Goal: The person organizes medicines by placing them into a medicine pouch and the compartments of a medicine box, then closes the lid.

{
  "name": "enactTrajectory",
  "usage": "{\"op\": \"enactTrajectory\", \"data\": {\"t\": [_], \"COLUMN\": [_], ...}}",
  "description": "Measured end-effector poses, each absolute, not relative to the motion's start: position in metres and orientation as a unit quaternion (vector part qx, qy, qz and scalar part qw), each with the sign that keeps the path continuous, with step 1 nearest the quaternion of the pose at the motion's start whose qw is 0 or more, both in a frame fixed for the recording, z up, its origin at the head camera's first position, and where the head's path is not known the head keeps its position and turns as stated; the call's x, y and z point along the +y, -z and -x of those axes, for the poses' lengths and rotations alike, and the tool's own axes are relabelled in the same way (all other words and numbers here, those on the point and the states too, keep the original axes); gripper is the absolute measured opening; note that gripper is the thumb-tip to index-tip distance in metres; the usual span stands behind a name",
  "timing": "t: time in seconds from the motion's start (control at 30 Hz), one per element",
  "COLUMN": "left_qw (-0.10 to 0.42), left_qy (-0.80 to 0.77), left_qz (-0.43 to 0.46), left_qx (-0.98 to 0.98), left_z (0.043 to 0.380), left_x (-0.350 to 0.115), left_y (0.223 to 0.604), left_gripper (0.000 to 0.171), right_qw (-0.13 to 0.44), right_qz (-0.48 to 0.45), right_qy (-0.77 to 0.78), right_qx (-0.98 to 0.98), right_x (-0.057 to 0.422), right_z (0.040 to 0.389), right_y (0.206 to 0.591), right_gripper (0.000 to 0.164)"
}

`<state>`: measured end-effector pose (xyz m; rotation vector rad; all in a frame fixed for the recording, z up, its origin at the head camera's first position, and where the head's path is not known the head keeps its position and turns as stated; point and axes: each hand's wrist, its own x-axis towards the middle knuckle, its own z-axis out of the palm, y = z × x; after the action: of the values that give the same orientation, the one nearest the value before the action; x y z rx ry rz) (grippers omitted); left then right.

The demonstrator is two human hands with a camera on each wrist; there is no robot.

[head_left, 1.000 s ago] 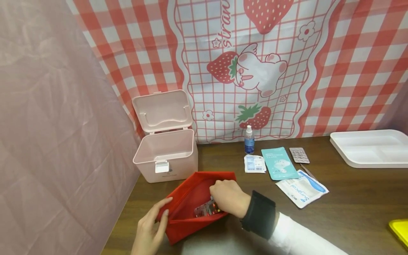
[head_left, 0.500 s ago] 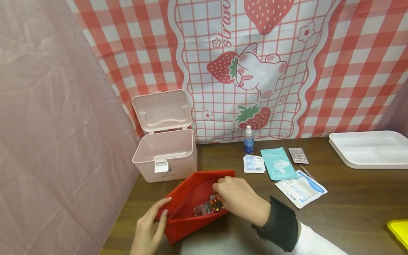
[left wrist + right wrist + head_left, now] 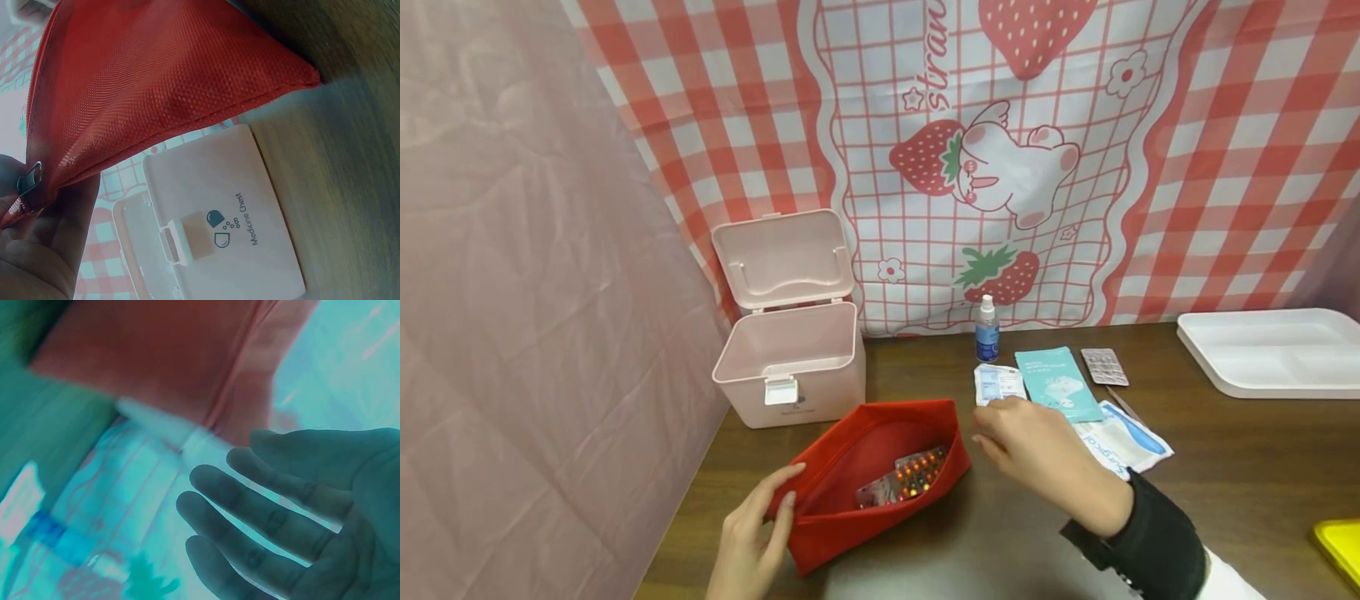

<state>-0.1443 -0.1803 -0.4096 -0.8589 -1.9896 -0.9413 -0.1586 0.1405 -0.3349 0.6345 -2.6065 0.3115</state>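
A red zippered pouch (image 3: pixel 861 535) lies on the table with its mouth spread wide. My left hand (image 3: pixel 751 533) pinches its left end between thumb and fingers; the left wrist view shows the zipper pull (image 3: pixel 29 179) beside them. Inside the pouch are blister packs: one with orange and yellow pills (image 3: pixel 923 473), and a clearer one (image 3: pixel 876 493) partly under it. To the right of the pouch, apart from it, my right hand (image 3: pixel 1048 458) hovers over the table. In the right wrist view its fingers (image 3: pixel 250 512) are loosely extended and nothing is in them.
A pink medicine chest (image 3: pixel 808 396) with raised lid stands behind the pouch. Rightward are a spray bottle (image 3: pixel 987 335), small white packet (image 3: pixel 998 383), teal packet (image 3: pixel 1056 383), surgical packet (image 3: pixel 1123 442), grey blister pack (image 3: pixel 1104 367), tweezers-like tool (image 3: pixel 1123 404), white tray (image 3: pixel 1232 387) and yellow edge (image 3: pixel 1337 542).
My right hand has come out of the pouch and moved right, leaving the orange-pill blister pack inside in plain sight. The left hand keeps its hold on the pouch.
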Motion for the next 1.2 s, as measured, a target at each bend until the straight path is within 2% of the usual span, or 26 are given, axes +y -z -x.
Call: {"op": "enactTrajectory", "data": {"t": [0.33,0.73,0.93,1.2], "left_qw": [0.381,0.387,0.383,0.375], "left_qy": [0.367,0.368,0.367,0.369], "left_qz": [0.336,0.341,0.335,0.334], "left_qx": [-0.78,-0.774,-0.779,-0.782], "left_z": [0.144,0.144,0.144,0.143], "left_x": [-0.18,-0.18,-0.18,-0.18], "left_y": [0.409,0.409,0.409,0.408], "left_gripper": [0.03,0.028,0.032,0.034], "right_qw": [0.092,0.05,0.019,-0.019], "right_qz": [-0.143,-0.089,-0.051,-0.034], "right_qy": [-0.101,-0.073,-0.086,-0.094], "right_qx": [-0.98,-0.992,-0.995,-0.995], "right_x": [0.201,0.259,0.269,0.272], "right_z": [0.171,0.176,0.175,0.172], "right_y": [0.367,0.409,0.416,0.418], "right_gripper": [0.012,0.038,0.057,0.067]}}
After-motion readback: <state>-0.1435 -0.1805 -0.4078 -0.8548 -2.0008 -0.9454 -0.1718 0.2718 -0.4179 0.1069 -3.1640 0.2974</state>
